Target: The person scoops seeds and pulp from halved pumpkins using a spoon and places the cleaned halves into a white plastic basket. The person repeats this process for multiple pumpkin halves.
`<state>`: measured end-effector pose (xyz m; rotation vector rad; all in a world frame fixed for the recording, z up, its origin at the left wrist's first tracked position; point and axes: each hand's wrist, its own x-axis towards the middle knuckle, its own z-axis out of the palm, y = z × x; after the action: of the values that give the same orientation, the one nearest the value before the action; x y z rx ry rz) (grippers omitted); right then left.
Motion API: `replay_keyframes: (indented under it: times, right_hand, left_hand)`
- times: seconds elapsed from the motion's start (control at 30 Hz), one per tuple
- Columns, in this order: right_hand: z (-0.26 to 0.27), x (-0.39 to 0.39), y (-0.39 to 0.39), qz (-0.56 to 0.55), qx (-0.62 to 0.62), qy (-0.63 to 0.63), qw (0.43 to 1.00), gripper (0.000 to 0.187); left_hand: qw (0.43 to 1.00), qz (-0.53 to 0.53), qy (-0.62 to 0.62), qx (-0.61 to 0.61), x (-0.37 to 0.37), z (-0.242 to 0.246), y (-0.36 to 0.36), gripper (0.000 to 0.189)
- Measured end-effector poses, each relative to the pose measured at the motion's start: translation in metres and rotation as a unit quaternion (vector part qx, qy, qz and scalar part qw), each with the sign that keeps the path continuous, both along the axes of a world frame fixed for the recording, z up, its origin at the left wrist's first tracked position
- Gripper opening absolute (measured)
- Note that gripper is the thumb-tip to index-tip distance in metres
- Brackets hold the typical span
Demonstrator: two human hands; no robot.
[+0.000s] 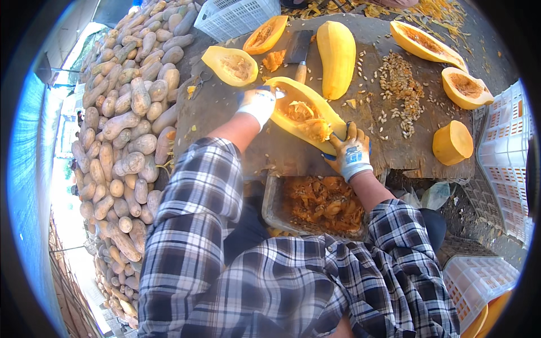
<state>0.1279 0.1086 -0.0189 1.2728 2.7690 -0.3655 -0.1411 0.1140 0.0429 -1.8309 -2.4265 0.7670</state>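
Observation:
A halved, peeled squash [291, 122] lies cut side up across the wooden board [211, 143], with loosened stringy pulp in its hollow. My left hand [258, 103], in a white work glove, is closed around a small metal scraping tool [279, 94] at the squash's far left end; the tool is mostly hidden. My right hand [351, 148], in a stained glove, grips the near right end of the squash. Behind the squash lies a cleaver [299, 46] with a wooden handle, beside a lump of pulp [274, 60]. A whole peeled squash [336, 59] lies to its right.
More squash halves [231, 66] lie around the board, with a cut chunk [452, 143] and a heap of seeds [401, 84] at right. A tub of orange pulp [270, 207] stands below the near edge. Unpeeled squashes [135, 126] are piled at left; plastic crates [507, 156] stand at right.

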Motion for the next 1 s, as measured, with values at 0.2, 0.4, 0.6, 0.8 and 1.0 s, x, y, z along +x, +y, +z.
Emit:
replay_keyframes:
  times: [0.2, 0.4, 0.6, 0.8, 1.0]
  right_hand:
    - [0.004, 0.0, 0.002, 0.003, -0.015, -0.001, 1.0, 0.061]
    - [0.001, -0.003, -0.001, -0.015, -0.012, 0.011, 1.0, 0.06]
    - [0.0, -0.004, -0.003, -0.012, -0.001, 0.021, 1.0, 0.058]
    - [-0.002, -0.002, 0.002, -0.022, -0.014, 0.006, 1.0, 0.06]
    - [-0.008, -0.001, 0.0, -0.023, -0.008, 0.049, 0.999, 0.065]
  left_hand:
    - [0.989, 0.054, -0.115, -0.072, -0.001, -0.008, -0.014, 0.032]
    - [0.999, 0.019, -0.002, -0.045, 0.004, 0.021, -0.001, 0.033]
    - [0.985, 0.093, -0.127, -0.075, 0.017, -0.01, -0.011, 0.035]
    - [0.961, 0.058, -0.253, -0.094, 0.078, 0.013, -0.035, 0.036]
    - [0.982, -0.003, -0.189, -0.028, 0.023, 0.021, -0.019, 0.033]
